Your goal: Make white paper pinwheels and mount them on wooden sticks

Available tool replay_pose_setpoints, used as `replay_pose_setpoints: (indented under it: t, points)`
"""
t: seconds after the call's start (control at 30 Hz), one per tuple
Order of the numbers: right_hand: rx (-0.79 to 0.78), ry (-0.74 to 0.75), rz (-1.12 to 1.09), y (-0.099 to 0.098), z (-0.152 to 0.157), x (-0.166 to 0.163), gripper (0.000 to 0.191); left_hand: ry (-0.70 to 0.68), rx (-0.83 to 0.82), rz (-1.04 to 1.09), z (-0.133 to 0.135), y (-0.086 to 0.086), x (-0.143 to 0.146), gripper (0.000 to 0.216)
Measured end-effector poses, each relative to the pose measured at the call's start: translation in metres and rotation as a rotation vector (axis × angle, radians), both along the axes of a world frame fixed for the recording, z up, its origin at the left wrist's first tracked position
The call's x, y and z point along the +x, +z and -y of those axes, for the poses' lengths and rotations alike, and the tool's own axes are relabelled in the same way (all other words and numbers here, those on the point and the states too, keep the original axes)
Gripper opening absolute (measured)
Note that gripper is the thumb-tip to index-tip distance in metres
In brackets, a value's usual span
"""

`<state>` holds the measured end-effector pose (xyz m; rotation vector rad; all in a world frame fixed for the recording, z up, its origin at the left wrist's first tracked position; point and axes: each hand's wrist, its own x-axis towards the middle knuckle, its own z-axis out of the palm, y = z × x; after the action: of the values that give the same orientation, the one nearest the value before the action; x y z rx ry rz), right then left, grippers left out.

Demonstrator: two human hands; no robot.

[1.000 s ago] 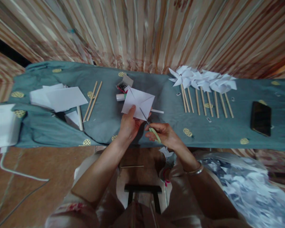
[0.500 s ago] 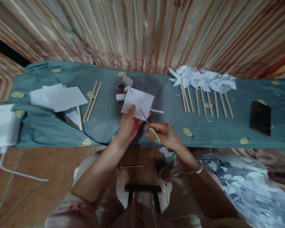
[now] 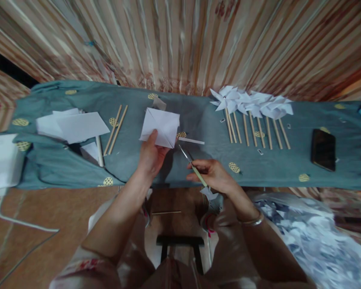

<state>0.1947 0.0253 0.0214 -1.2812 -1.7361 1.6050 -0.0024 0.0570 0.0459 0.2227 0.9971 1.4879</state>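
Observation:
Between the thumb and fingers of my left hand is a square sheet of white paper, with cuts running in from its corners. My right hand grips a pair of scissors by the light green handles. Their blades point up and left, just off the paper's lower right corner. A narrow white strip lies on the cloth right of the paper. Behind the paper, a small open box is mostly covered.
White paper pinwheels on wooden sticks lie in a row at the right, near a phone. At the left are white sheets, two loose sticks and a white device. A bag of paper pieces stands below right.
My left hand has moved the paper left and turned it. The scissors have come out of the paper, and their blades now stand apart from it.

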Motion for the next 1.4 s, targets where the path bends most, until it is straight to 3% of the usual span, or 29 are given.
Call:
replay_pose_setpoints:
  t: [0.1,0.2,0.33,0.53,0.87,1.13,1.27,1.33,1.4]
  points:
    - [0.124,-0.075,0.163,0.004,-0.002,0.011,0.042,0.037,-0.018,-0.003,0.000,-0.002,-0.004,0.025]
    - [0.367,-0.213,0.456,0.006,-0.005,0.020,0.039,0.067,-0.028,0.000,0.004,-0.004,0.000,0.029]
    - [0.638,-0.295,0.781,0.006,-0.009,0.029,0.034,-0.033,-0.041,-0.038,0.013,-0.010,0.011,0.021]
    - [0.650,-0.262,1.041,0.010,-0.013,0.031,0.038,-0.240,0.004,-0.201,0.027,-0.019,0.021,0.037]
    - [0.639,-0.255,1.101,0.011,-0.017,0.030,0.045,-0.369,0.058,-0.455,0.033,-0.030,0.018,0.037]
    - [0.620,-0.216,1.106,0.014,-0.018,0.029,0.038,-0.498,0.130,-0.544,0.035,-0.022,0.006,0.058]
    - [0.696,-0.228,1.075,0.008,-0.018,0.032,0.036,-0.575,0.096,-0.880,0.029,-0.018,-0.019,0.061]
    - [0.742,-0.250,1.064,0.006,-0.019,0.034,0.032,-0.548,0.134,-1.193,0.026,-0.016,-0.034,0.058]
    - [0.798,-0.285,1.031,0.005,-0.019,0.035,0.028,-0.427,0.268,-1.529,0.024,-0.014,-0.044,0.050]
